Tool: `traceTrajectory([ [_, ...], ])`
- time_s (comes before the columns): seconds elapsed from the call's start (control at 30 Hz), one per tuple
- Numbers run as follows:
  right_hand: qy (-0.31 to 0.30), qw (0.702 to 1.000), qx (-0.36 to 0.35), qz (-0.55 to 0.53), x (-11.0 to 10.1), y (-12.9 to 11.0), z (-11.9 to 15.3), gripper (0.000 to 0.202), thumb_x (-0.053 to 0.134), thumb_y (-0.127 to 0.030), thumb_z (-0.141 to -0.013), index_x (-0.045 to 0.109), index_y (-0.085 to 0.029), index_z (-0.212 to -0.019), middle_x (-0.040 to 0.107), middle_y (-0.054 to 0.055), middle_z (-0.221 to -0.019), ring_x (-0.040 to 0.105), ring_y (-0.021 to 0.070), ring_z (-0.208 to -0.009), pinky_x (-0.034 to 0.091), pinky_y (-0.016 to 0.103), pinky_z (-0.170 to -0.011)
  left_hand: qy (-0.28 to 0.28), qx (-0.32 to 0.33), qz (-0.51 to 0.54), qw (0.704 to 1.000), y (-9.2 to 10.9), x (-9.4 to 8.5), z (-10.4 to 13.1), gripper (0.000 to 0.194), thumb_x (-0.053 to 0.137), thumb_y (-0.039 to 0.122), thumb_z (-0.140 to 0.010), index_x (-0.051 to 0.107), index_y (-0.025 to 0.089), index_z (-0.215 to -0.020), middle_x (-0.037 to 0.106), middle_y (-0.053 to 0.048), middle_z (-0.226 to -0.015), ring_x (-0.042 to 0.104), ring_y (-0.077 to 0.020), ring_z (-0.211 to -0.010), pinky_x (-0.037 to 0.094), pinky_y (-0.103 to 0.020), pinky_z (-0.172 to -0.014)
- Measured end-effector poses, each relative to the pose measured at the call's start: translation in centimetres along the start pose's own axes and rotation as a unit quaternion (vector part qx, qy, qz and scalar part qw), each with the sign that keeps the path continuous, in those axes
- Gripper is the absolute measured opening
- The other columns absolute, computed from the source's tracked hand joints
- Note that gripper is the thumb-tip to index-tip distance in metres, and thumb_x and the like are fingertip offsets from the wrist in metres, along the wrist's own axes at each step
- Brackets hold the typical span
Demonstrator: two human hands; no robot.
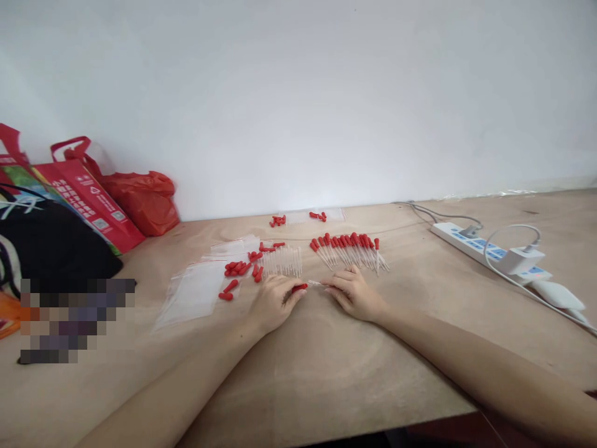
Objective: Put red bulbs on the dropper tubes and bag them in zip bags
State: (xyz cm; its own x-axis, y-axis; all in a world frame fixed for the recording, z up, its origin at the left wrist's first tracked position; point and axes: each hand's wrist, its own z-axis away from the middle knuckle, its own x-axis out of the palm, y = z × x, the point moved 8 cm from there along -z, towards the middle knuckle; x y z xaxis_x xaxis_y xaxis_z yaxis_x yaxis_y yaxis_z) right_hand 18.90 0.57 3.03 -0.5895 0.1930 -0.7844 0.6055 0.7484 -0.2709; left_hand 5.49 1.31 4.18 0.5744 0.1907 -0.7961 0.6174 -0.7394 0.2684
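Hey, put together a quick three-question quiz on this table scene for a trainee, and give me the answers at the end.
1. Multiple choice: what does the left hand hold? a) a plastic bag b) a red dropper bulb c) a charger
2. True or false: seen from the wearer's side, the power strip lies to the right of the assembled droppers.
3. Fill in: the fingers of the right hand hold a clear ____.

Key: 1. b; 2. true; 3. tube

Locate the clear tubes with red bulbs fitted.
In the head view, the red-bulbed tubes lie on the wooden table just beyond the right hand, to the right of the bare tubes.
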Motion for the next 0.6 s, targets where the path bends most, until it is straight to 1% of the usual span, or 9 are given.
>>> traceTrajectory([
  [0.17,-0.008,0.999,-0.026,0.027,0.1,-0.6,0.0,0.025,0.04,-0.021,-0.086,0.059,-0.019,-0.103,0.061,0.004,-0.076,0.052,0.0133,-0.073,0.026,0.03,-0.071,-0.002,0.004,0.001,1.0,0.2,0.0,-0.1,0.015,0.047,0.026,-0.084,0.059,0.018,-0.088,0.067,-0.001,-0.08,0.059,-0.0162,-0.075,0.041,-0.033,-0.072],
  [0.3,-0.001,0.999,-0.03,0.044,-0.1,-0.8,-0.1,0.025,0.041,-0.019,-0.085,0.06,-0.02,-0.102,0.061,0.003,-0.077,0.052,0.0124,-0.072,0.025,0.03,-0.071,-0.003,0.014,0.016,1.0,0.6,-0.1,-0.2,0.017,0.043,0.023,-0.085,0.058,0.017,-0.089,0.066,-0.004,-0.082,0.059,-0.0168,-0.077,0.042,-0.032,-0.071],
  [0.47,0.0,0.997,-0.027,0.074,-0.2,-0.8,-0.2,0.03,0.044,-0.01,-0.08,0.061,-0.024,-0.1,0.062,0.001,-0.077,0.052,0.01,-0.069,0.022,0.032,-0.072,-0.039,0.018,0.028,0.999,1.1,0.4,-0.2,0.018,0.04,0.02,-0.085,0.057,0.018,-0.084,0.065,-0.003,-0.082,0.057,-0.0166,-0.077,0.041,-0.032,-0.072],
  [0.6,-0.004,0.996,-0.034,0.085,-0.2,-0.8,-0.2,0.033,0.045,-0.007,-0.077,0.062,-0.025,-0.098,0.061,-0.001,-0.075,0.051,0.0094,-0.068,0.021,0.032,-0.073,-0.059,0.027,0.023,0.998,1.3,0.6,-0.1,0.018,0.04,0.019,-0.085,0.057,0.018,-0.083,0.065,-0.002,-0.08,0.057,-0.0161,-0.075,0.04,-0.032,-0.074],
])
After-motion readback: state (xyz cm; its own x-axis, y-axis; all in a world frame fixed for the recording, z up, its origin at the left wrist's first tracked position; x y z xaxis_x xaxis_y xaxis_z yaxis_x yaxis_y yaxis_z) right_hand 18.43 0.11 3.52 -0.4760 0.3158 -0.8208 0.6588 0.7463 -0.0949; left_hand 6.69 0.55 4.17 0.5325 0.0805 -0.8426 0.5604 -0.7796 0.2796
